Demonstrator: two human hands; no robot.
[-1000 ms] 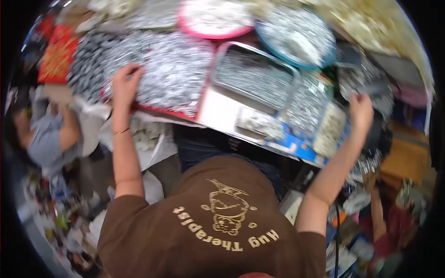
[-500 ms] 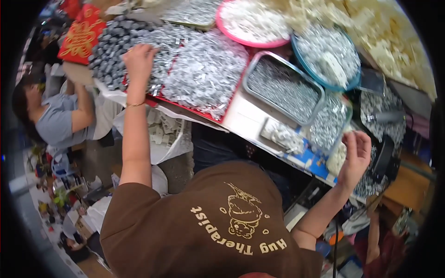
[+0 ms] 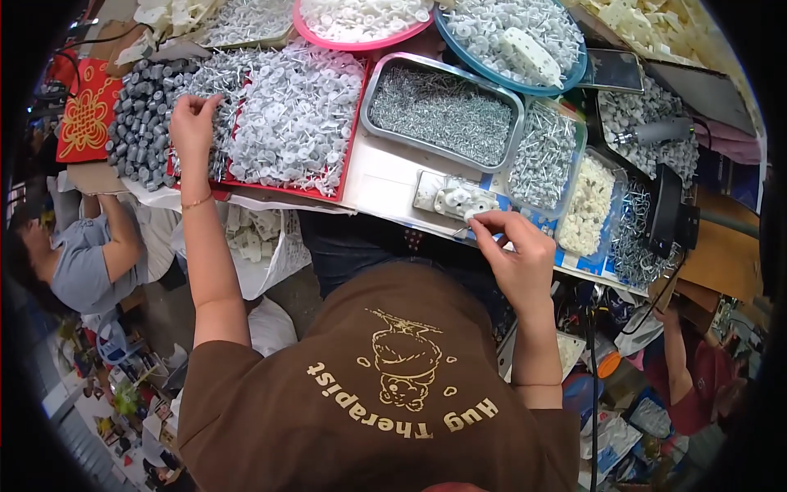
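Observation:
My left hand [image 3: 193, 125] is over small metal parts [image 3: 217, 82] at the left of the red tray [image 3: 340, 184]. Thumb and fingers are pinched together; what they hold, if anything, is too small to make out. Close by lie grey cylindrical pieces [image 3: 141, 123]. At the table's front edge my right hand [image 3: 518, 252] is pinched at the corner of a white plastic block [image 3: 459, 197] with round white pieces on it. A tiny pale bit shows at its fingertips, but I cannot tell its kind. White disc-headed parts [image 3: 287, 123] fill the rest of the tray.
A metal pan [image 3: 516, 123] of small screws stands behind the block. To the right are clear bins of metal pins [image 3: 545, 152] and cream pieces [image 3: 590, 205], and a dark device [image 3: 676, 209]. Pink [image 3: 361, 43] and blue [image 3: 578, 70] basins stand behind. Other people sit nearby.
My right hand has moved left from beside the cream-piece bin to the white block, and its fingers have closed. My left hand stays over the metal parts. The view has shifted.

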